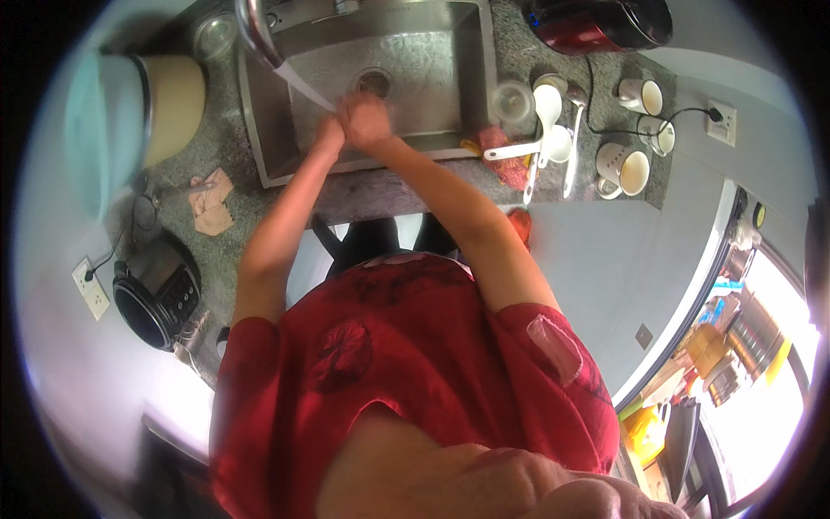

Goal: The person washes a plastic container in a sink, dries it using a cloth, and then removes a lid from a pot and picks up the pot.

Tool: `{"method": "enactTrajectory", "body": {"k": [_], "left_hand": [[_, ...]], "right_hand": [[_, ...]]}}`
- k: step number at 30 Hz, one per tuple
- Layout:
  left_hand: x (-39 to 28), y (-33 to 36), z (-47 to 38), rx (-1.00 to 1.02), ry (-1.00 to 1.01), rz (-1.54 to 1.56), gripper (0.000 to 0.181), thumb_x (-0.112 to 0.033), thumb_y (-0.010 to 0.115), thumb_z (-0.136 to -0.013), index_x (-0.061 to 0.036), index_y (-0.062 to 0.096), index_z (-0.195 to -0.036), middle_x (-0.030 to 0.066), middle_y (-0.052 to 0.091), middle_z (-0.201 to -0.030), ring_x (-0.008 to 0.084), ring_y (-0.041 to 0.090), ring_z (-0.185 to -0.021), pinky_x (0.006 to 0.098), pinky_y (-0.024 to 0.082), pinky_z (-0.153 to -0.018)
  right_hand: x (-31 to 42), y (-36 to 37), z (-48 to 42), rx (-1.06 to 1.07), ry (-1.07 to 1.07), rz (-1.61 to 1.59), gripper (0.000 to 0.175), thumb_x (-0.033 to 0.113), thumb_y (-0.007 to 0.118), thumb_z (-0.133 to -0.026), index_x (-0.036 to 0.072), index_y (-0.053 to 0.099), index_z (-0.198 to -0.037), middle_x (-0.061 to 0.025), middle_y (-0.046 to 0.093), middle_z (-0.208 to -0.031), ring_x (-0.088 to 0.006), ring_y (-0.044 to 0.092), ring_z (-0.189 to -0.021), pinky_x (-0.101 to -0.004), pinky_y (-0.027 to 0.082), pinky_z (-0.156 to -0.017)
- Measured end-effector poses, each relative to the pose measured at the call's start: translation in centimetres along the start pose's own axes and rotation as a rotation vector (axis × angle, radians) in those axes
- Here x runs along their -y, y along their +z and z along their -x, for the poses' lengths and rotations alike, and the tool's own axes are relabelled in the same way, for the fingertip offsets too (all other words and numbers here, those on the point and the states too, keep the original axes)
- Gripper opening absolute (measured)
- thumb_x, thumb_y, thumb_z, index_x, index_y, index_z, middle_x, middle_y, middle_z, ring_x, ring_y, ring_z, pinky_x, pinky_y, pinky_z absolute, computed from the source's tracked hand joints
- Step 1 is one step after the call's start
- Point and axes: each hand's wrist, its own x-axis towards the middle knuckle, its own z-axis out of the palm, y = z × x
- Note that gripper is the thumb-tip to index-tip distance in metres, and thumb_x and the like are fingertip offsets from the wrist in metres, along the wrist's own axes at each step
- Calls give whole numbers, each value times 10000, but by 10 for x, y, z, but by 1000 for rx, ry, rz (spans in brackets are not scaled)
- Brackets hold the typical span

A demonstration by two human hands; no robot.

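Note:
Both of my hands meet over the near left part of a stainless steel sink (415, 65). My left hand (331, 135) presses against my right hand (367, 120), which is blurred by motion. A stream of water (305, 87) runs from the curved chrome faucet (258, 36) down onto them. The round drain (374, 83) lies just beyond my knuckles. The fingers are tucked together and blurred, so I cannot tell whether anything is between them.
Right of the sink lie white spoons (548, 107), a long-handled metal spoon (573, 152), a red patterned cloth (509, 167), a glass jar (512, 102) and mugs (619, 170). Leftward stand a beige container (174, 107), a crumpled brown cloth (213, 202) and a black electric cooker (155, 292).

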Motion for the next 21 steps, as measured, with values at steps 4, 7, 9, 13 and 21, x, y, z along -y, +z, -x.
{"method": "enactTrajectory", "body": {"k": [4, 7, 9, 13, 21], "left_hand": [[10, 8, 19, 41, 92, 237, 331, -283, 427, -959, -27, 621, -879, 53, 600, -810, 139, 547, -729, 322, 450, -638], [14, -3, 18, 58, -23, 433, 330, -315, 440, -957, -88, 577, -760, 3, 518, -687, 124, 512, -653, 304, 464, -638], [8, 0, 4, 96, -15, 608, 332, -346, 436, -963, -104, 529, -756, 5, 461, -625, 131, 471, -593, 329, 463, -652], [-18, 9, 0, 70, -506, 975, 270, -327, 425, -963, -118, 493, -807, 16, 433, -597, 166, 471, -589, 489, 478, -802], [14, -1, 0, 176, -591, 1223, 153, -128, 423, -917, -95, 504, -791, 43, 486, -723, 199, 513, -746, 623, 318, -992]], "right_hand": [[-15, -43, -13, 450, -114, -9, 299, 287, 498, -862, 39, 635, -956, -164, 645, -986, -356, 616, -878, -474, 484, -769], [-31, -55, -17, 619, 605, -734, 411, 388, 429, -897, 55, 635, -1021, -106, 662, -992, -293, 634, -893, -451, 494, -777], [-88, -28, -8, 629, 181, -629, 374, 360, 501, -875, 65, 604, -1080, -96, 635, -1014, -259, 621, -910, -429, 505, -770], [-87, -33, 9, 538, 242, -704, 372, 314, 581, -838, 66, 588, -1116, -107, 611, -1051, -251, 611, -942, -403, 516, -764], [-48, -209, 22, -204, -56, 407, 333, 119, 613, -717, 50, 611, -1043, -173, 582, -1044, -353, 540, -951, -435, 438, -849]]}}
